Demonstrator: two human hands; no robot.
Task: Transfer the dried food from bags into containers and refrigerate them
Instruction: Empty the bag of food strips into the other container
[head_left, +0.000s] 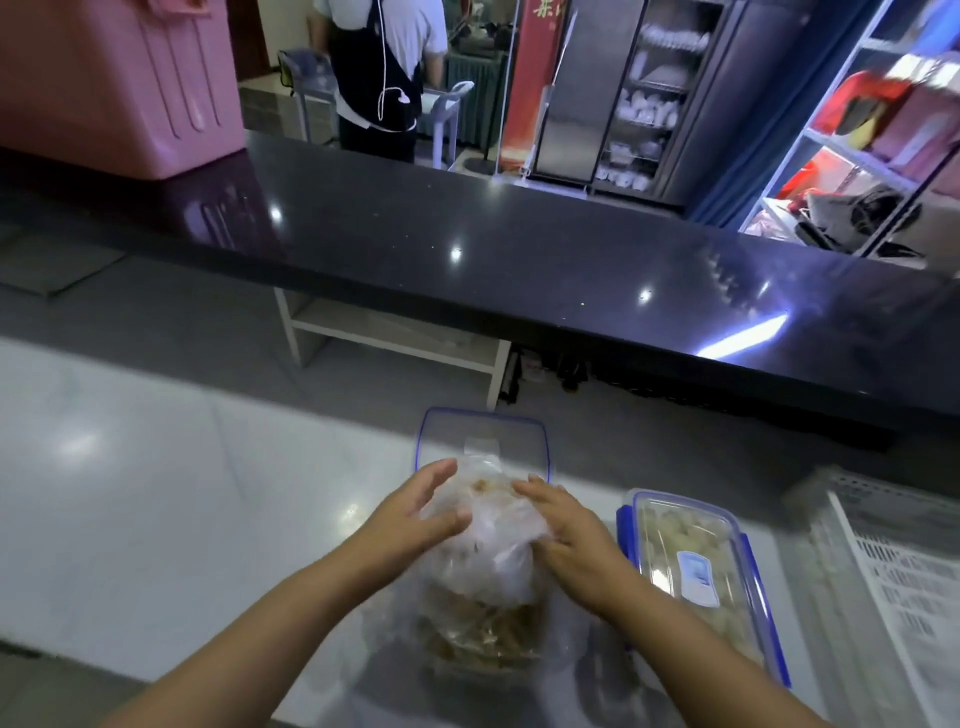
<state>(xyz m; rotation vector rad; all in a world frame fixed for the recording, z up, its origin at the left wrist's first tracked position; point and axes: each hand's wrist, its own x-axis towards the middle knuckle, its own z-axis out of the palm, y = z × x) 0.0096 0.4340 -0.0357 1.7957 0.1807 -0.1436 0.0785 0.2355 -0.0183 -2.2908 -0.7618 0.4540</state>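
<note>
The left hand (415, 512) and right hand (566, 530) are pressing flat, fingers straight, against either side of the bag (493, 551). The bag is sitting on the worktop (156, 493), just before a lid (483, 434) and beside a closed box (691, 566).

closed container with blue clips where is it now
Head view: the closed container sits lower right on the pale counter, just right of the right hand and plastic bag, left of the white tray.
</note>
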